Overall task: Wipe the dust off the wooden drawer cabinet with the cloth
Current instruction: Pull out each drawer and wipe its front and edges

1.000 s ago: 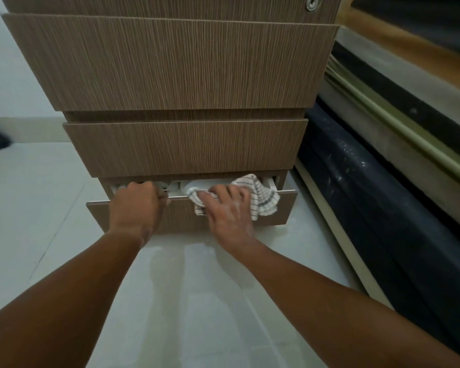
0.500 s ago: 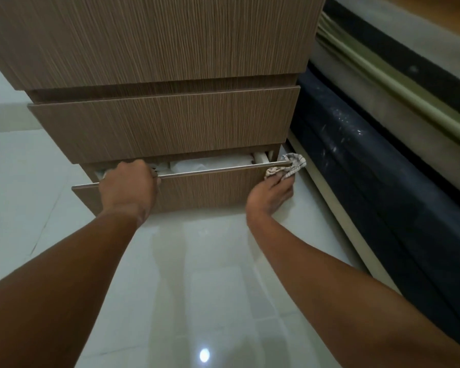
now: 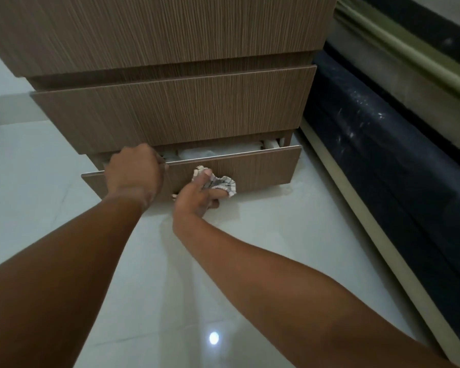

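Note:
The wooden drawer cabinet [image 3: 175, 112] fills the upper frame, its striped brown fronts stacked one above another. Its bottom drawer [image 3: 260, 168] is pulled partly out, with white contents showing inside. My left hand [image 3: 134, 171] grips the top edge of that drawer front at its left part. My right hand [image 3: 197, 196] presses a bunched white checked cloth [image 3: 221, 183] against the face of the bottom drawer front, near its middle and low down.
Pale glossy floor tiles [image 3: 250, 261] lie below the cabinet, with a light reflection on them. A dark bed base [image 3: 377, 144] with a cream strip along its foot runs along the right side, close to the cabinet.
My right hand carried the cloth from the drawer's top edge to its right corner, then back left onto the front face. The left hand kept its grip. The view dropped lower.

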The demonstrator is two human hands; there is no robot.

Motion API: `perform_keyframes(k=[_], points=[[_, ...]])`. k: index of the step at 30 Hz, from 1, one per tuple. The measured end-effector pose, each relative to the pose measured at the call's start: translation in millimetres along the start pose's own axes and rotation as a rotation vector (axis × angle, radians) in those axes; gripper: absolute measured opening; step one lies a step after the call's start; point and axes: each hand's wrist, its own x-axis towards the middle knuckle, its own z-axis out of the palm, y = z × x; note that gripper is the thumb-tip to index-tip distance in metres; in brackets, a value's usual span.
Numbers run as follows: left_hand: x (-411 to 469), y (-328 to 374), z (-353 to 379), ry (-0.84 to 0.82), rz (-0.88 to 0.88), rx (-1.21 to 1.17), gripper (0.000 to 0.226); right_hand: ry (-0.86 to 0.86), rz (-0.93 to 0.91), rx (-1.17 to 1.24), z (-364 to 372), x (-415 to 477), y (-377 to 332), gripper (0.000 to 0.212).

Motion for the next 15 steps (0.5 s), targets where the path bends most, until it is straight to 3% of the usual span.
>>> perform_keyframes(k=[5, 10, 12, 15], points=[[0.2, -1.1, 1.9, 0.026, 0.021, -0.010, 0.026, 0.311, -0.124, 0.109, -32.3, 55.7, -44.2, 0.069], [6.3, -5.3, 9.5, 0.033, 0.046, -0.011, 0.025, 0.423, -0.182, 0.154, -80.1, 94.9, -86.7, 0.060], [9.1, -8.5, 14.2, 0.050, 0.043, 0.010, 0.027, 0.544, -0.270, 0.128, -84.2, 94.3, -102.6, 0.049], [9.7, -10.0, 17.0, 0.050, 0.051, 0.011, 0.028, 0.505, -0.516, 0.006, -88.1, 79.4, -114.2, 0.044]])
